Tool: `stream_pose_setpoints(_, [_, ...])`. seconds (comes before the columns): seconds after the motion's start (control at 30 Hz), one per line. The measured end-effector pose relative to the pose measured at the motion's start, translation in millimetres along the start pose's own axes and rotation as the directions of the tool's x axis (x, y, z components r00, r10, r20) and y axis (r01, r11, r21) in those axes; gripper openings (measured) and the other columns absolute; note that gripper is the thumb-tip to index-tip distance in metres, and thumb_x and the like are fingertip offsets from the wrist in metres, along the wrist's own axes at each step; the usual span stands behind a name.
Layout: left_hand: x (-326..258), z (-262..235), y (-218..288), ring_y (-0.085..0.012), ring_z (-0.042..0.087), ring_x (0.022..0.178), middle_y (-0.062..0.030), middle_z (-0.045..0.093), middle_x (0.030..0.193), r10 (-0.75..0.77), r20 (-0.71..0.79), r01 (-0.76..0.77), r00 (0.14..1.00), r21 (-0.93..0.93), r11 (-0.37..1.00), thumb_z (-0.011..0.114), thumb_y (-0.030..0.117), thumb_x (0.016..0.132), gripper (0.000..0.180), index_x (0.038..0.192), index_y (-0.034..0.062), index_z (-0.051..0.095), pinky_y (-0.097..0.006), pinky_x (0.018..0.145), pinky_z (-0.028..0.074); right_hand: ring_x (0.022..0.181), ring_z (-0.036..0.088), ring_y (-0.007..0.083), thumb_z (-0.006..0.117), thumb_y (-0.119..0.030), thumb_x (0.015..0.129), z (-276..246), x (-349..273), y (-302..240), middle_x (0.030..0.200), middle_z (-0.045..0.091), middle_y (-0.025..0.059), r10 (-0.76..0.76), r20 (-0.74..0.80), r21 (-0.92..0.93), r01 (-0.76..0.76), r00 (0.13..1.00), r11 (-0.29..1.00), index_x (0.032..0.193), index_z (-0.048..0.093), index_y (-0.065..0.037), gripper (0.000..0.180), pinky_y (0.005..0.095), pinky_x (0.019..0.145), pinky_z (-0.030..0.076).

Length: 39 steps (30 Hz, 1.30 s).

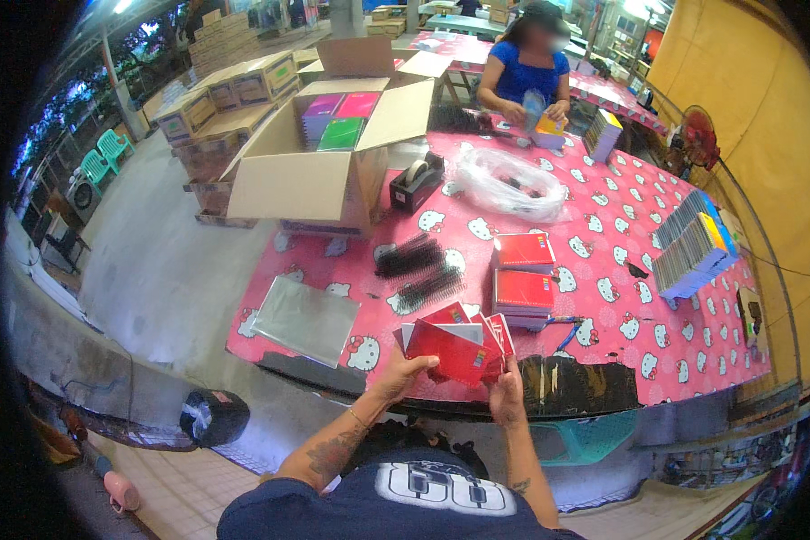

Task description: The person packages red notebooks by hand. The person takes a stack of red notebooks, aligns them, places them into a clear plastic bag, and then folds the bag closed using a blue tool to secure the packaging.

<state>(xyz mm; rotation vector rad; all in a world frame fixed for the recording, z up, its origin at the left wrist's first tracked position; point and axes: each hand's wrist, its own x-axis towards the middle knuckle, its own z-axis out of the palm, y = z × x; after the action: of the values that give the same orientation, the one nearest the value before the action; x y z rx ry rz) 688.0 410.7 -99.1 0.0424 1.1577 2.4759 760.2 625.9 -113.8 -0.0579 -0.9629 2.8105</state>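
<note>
Red notebooks (454, 346) (perhaps five) in hands (396, 373)

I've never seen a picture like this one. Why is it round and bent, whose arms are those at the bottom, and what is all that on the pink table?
There is no machine here. A person wears a wide fisheye camera on the head, looking down, so straight edges bend near the rim. The arms coming up from the bottom are that person's own. The left hand and right hand together hold a fanned bunch of red notebooks. On the pink patterned table lie two stacks of red notebooks, black spiral bindings, a pile of clear sleeves, a black tape dispenser, a clear plastic bag and an open cardboard box with coloured notebooks inside. At the far end, a co-worker in a blue top handles more items.
</note>
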Motion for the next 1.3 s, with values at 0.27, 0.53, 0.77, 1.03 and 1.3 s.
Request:
stream_pose_setpoints(0.27, [40, -47, -24, -0.0238, 0.048, 0.125, -0.0109, 0.048, 0.13, 0.034, 0.458, -0.361, 0.888, 0.65, 0.669, 0.087, 0.004, 0.07, 0.091, 0.146, 0.0074, 0.036, -0.037, 0.107, 0.041, 0.132, 0.046, 0.0314, 0.095, -0.028, 0.059, -27, 40, -19, 0.141, 0.045, 0.017, 0.151, 0.073, -0.706, -0.056, 0.986, 0.706, 0.148, 0.028, -0.005, 0.113, 0.0444, 0.113, 0.034])
stream_pose_setpoints(0.53, [32, -75, -20, -0.0337, 0.045, 0.133, -0.0204, 0.042, 0.142, 0.029, 0.428, -0.357, 0.903, 0.71, 0.607, 0.081, 0.005, 0.067, 0.109, 0.156, 0.0094, 0.018, -0.041, 0.113, 0.035, 0.12, 0.053, 0.0307, 0.098, -0.032, 0.05, -16, 40, 4, 0.129, 0.054, 0.0164, 0.175, 0.211, -0.978, 0.208, 0.962, 0.032, 0.138, 0.038, -0.002, 0.111, 0.0405, 0.106, 0.041])
stream_pose_setpoints(0.77, [28, -77, -28, -0.0382, 0.045, 0.132, -0.0238, 0.041, 0.143, 0.112, 0.456, -0.45, 0.883, 0.753, 0.48, 0.083, 0.007, 0.067, 0.11, 0.155, 0.0078, 0.017, -0.043, 0.111, 0.038, 0.117, 0.055, 0.0306, 0.097, -0.023, 0.056, -35, 27, 32, 0.128, 0.053, 0.0163, -0.011, 0.238, -0.931, 0.231, 0.971, 0.282, 0.151, 0.022, -0.001, 0.123, 0.0405, 0.104, 0.041])
stream_pose_setpoints(1.03, [41, -83, -20, -0.0388, 0.037, 0.139, -0.0225, 0.039, 0.147, 0.085, 0.478, -0.456, 0.874, 0.748, 0.481, 0.083, 0.01, 0.07, 0.105, 0.154, 0.0076, 0.02, -0.044, 0.115, 0.031, 0.125, 0.05, 0.0287, 0.096, -0.016, 0.057, -31, 31, 42, 0.14, 0.047, 0.0156, -0.059, 0.23, -0.941, 0.238, 0.971, 0.24, 0.152, 0.021, -0.002, 0.122, 0.0382, 0.108, 0.039])
stream_pose_setpoints(1.3, [9, -3, 16, -0.0416, 0.036, 0.139, -0.0223, 0.039, 0.149, 0.179, 0.611, -0.582, 0.771, 0.79, -0.191, 0.077, 0.028, 0.078, 0.087, 0.15, 0.0077, 0.033, -0.055, 0.113, 0.03, 0.136, 0.042, 0.0273, 0.094, -0.006, 0.056, -32, 33, 47, 0.153, 0.035, 0.0155, -0.003, 0.128, -0.862, 0.113, 0.992, 0.494, 0.153, 0.017, -0.003, 0.124, 0.0385, 0.115, 0.034])
